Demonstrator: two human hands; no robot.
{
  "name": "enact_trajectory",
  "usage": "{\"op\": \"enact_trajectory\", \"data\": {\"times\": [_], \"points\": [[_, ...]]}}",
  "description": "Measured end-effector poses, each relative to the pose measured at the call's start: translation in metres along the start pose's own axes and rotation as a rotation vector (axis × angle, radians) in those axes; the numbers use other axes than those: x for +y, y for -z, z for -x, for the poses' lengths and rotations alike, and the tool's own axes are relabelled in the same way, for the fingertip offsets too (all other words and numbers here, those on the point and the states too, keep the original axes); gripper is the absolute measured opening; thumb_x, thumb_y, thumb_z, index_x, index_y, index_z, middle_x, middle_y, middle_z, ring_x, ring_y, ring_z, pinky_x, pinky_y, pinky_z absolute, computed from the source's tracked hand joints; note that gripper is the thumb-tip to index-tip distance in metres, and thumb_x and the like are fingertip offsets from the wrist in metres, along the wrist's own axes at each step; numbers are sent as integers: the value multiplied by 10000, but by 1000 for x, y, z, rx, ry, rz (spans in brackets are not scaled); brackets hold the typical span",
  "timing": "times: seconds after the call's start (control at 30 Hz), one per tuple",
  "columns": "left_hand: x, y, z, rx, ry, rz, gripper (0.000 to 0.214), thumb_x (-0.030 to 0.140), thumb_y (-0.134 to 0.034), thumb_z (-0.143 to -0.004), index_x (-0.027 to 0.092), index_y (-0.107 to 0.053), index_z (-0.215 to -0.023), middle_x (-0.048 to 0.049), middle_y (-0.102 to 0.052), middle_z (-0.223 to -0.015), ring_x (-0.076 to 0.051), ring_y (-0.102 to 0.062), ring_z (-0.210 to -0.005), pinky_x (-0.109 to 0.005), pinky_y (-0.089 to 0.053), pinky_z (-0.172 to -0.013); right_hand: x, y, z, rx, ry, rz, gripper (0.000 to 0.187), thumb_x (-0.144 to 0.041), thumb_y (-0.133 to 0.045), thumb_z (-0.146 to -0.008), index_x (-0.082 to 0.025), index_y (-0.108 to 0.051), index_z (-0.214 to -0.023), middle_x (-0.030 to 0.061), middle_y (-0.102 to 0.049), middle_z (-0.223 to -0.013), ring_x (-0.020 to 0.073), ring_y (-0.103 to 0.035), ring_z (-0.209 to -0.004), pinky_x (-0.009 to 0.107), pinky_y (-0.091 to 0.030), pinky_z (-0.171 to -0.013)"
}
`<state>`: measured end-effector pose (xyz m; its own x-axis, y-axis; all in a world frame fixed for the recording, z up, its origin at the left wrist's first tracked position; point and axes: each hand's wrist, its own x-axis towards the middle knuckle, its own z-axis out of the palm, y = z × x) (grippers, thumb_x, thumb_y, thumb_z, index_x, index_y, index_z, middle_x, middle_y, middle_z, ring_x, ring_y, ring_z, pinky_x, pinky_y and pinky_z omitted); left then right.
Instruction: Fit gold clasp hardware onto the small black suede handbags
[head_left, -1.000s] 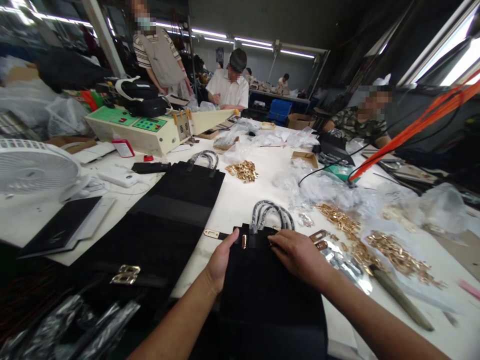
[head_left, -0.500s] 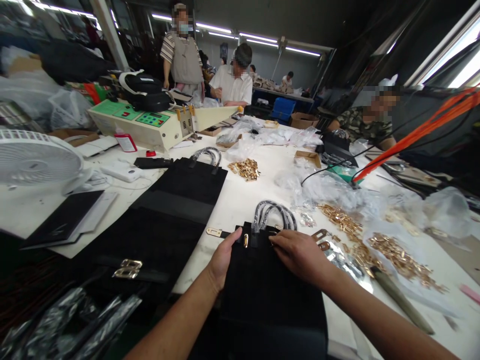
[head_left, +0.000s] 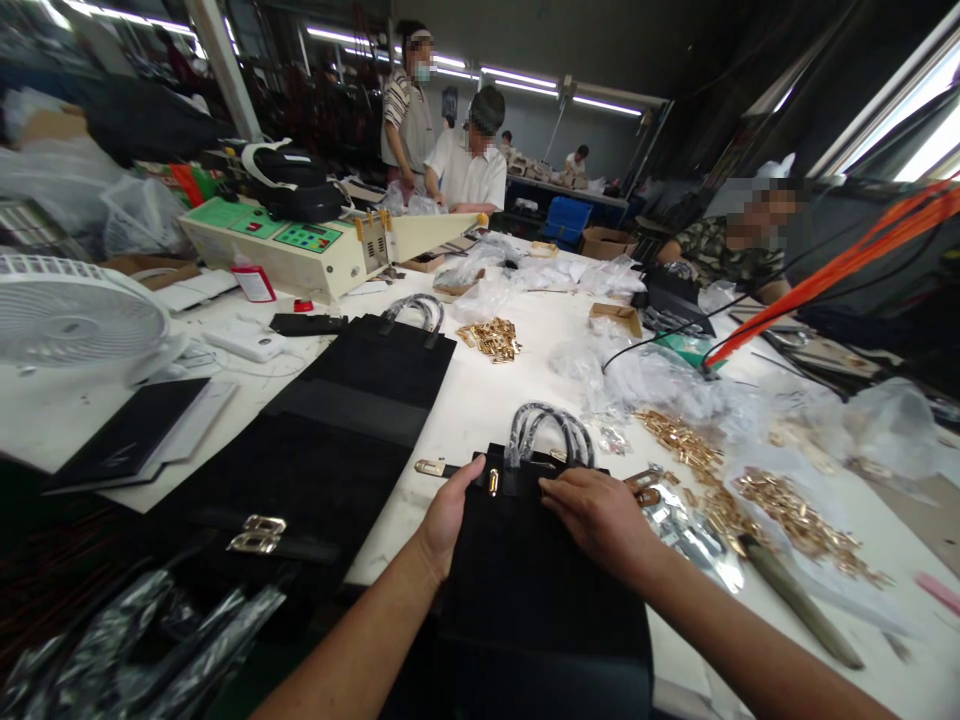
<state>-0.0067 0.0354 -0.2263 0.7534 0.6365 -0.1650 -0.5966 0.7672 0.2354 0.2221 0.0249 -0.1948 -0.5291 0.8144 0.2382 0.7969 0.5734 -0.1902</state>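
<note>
A black handbag (head_left: pixel 547 590) lies in front of me with its top end pointing away. Its looped handles (head_left: pixel 551 425) are wrapped in clear plastic. My left hand (head_left: pixel 444 515) grips the bag's left edge near the top, thumb on the front and the other fingers hidden. Beside that thumb sits a gold clasp (head_left: pixel 493 482), and a strap with a gold plate (head_left: pixel 430 467) sticks out to the left. My right hand (head_left: pixel 600 515) is closed over the bag's upper right side, just below the handles, fingertips pressed on the black material.
More black bags (head_left: pixel 330 420) lie to the left, one bearing gold hardware (head_left: pixel 258 534). Heaps of gold fittings (head_left: pixel 802 520) and plastic bags (head_left: pixel 660 375) cover the right. A white fan (head_left: pixel 75 320) and a green-topped machine (head_left: pixel 300 240) stand left. Co-workers (head_left: pixel 469 160) are across the table.
Both hands stay almost still on the handbag. In the background, the standing person in the striped sleeves has moved to the right and turned.
</note>
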Motion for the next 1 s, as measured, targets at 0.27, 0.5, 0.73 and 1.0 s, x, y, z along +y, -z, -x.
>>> {"op": "enact_trajectory", "data": {"times": [0.27,0.5,0.73,1.0], "points": [[-2,-3,4,3,20,-8,603,516,-495,-1005,62,-638,-1374,-194,-786,-1114,-363,-743,-1078,-488,-482,-1068,-17,-2,-5,21,-17,179,168,-213,-600,-990,-188,-756,-1048,48,-684,-814,207,-632,-757,326,-387,-707],[-2,-3,4,39,40,-8,618,527,-508,-989,56,-643,-1367,-198,-788,-1100,-371,-746,-1070,-493,-494,-1055,-13,-3,-7,20,-91,36,176,-239,-616,-993,-215,-775,-1064,46,-700,-872,207,-655,-807,309,-440,-745],[-2,1,4,64,25,24,596,506,-531,-992,44,-649,-1351,-197,-795,-1070,-368,-755,-1048,-485,-518,-1035,-7,-11,-3,89,-165,-202,119,-230,-694,-962,-257,-794,-1019,23,-725,-913,189,-679,-857,284,-483,-798],[-2,-24,3,369,-4,-95,477,361,-619,-950,81,-671,-1333,-157,-811,-1002,-358,-781,-968,-502,-576,-982,-19,-7,-8,107,-180,-31,77,-269,-687,-960,-256,-763,-952,23,-720,-926,211,-654,-898,332,-454,-793]]}}
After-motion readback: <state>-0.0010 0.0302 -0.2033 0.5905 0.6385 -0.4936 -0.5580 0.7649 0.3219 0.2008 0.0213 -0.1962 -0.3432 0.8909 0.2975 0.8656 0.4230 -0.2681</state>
